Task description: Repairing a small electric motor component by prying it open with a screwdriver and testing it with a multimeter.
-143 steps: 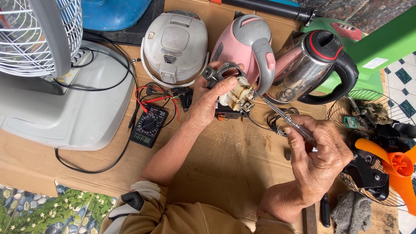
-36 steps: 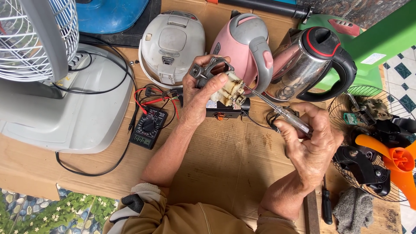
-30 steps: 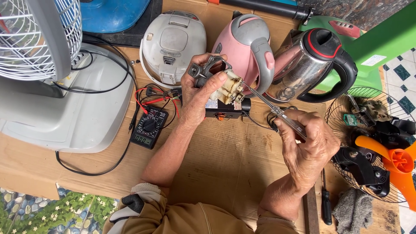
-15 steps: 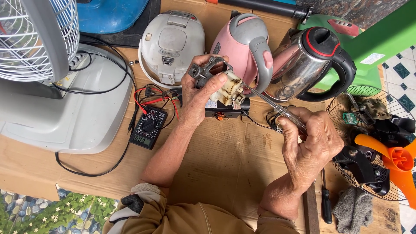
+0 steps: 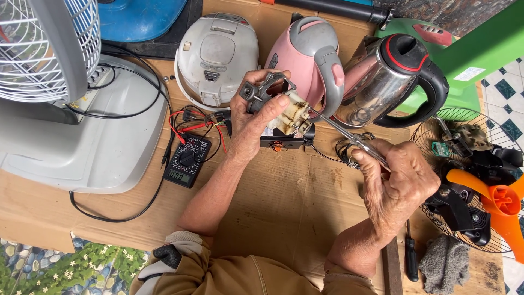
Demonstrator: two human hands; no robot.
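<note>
My left hand (image 5: pixel 252 124) grips a small fan motor (image 5: pixel 279 105) with a grey metal bracket and pale windings, lifted above the cardboard. My right hand (image 5: pixel 397 183) holds a screwdriver (image 5: pixel 349 137) with a clear handle; its thin shaft slants up left and the tip touches the motor's right side. Under the motor lies a small black box (image 5: pixel 281 141) with thin wires.
A black multimeter (image 5: pixel 186 160) with red and black leads lies left of my forearm. Behind stand a white rice cooker (image 5: pixel 216 56), a pink kettle (image 5: pixel 312 54) and a steel kettle (image 5: pixel 390 79). A grey fan base (image 5: pixel 82 136) sits left; a fan grille with an orange blade (image 5: pixel 494 205) right.
My left hand raised the motor from beside the kettle and turned it. My right hand moved up and left, bringing the screwdriver tip against the motor.
</note>
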